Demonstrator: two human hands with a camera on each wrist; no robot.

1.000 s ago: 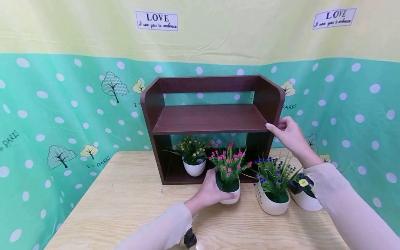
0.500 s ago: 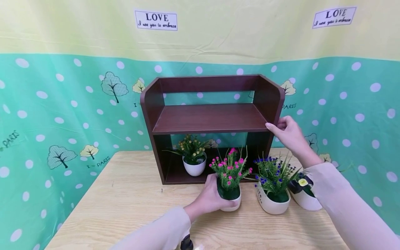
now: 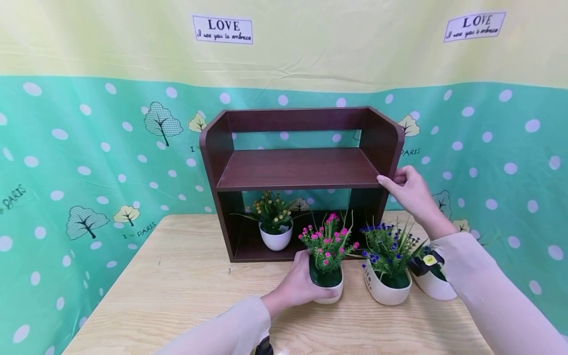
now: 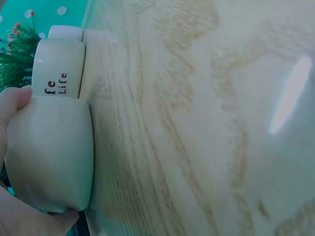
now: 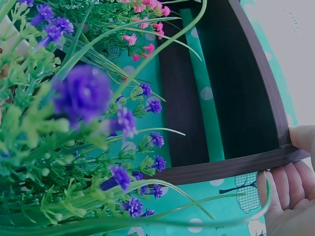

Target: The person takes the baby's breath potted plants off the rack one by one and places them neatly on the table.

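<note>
My left hand (image 3: 298, 282) grips a white pot of artificial pink flowers (image 3: 327, 241) in front of the shelf's lower opening. In the left wrist view, thumb and fingers wrap the smooth side of that pot (image 4: 51, 152), whose base is close to the tabletop. At the dark brown two-tier shelf (image 3: 297, 167), my right hand (image 3: 412, 195) pinches the right side panel at middle-board height. The right wrist view shows its thumb on one face of the panel (image 5: 268, 78) and its fingers on the other. A white pot with yellow flowers (image 3: 276, 236) stands inside the lower tier, left of centre.
Right of the held pot stands a lettered white pot with blue-purple flowers (image 3: 388, 291). Another white pot (image 3: 437, 288) sits beside it, partly hidden by the right wrist. The wood-grain table (image 3: 177, 286) runs back to a green dotted curtain (image 3: 111, 162).
My left hand has drawn the pink-flower pot toward me and slightly right, away from the shelf front. My right hand keeps its hold on the shelf's side panel.
</note>
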